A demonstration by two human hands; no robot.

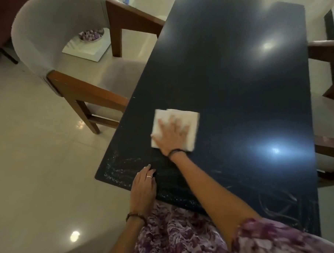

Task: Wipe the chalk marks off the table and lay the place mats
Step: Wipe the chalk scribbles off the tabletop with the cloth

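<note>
White chalk marks point(118, 171) smear the near end of the dark table point(236, 75), thickest at the near left corner, with more scrawled lines point(280, 201) at the near right corner. Beyond the marks, toward the table's left edge, a folded white cloth point(189, 123) lies flat on the glossy top. The right hand point(172, 135) presses down on it with fingers spread and straight, palm covering the cloth's near half; a dark band circles that wrist. The left hand point(144, 188) rests flat on the table's near edge, fingers straight and laid over the chalked patch, a ring on one finger and a beaded bracelet at the wrist. No place mats can be seen. A purple floral garment point(186, 236) fills the bottom of the view. Left of the table stands a wooden chair point(67, 54) with a curved grey back, on a pale tiled floor point(29, 151). Parts of another wooden chair point(329, 92) show at the table's right side.
</note>
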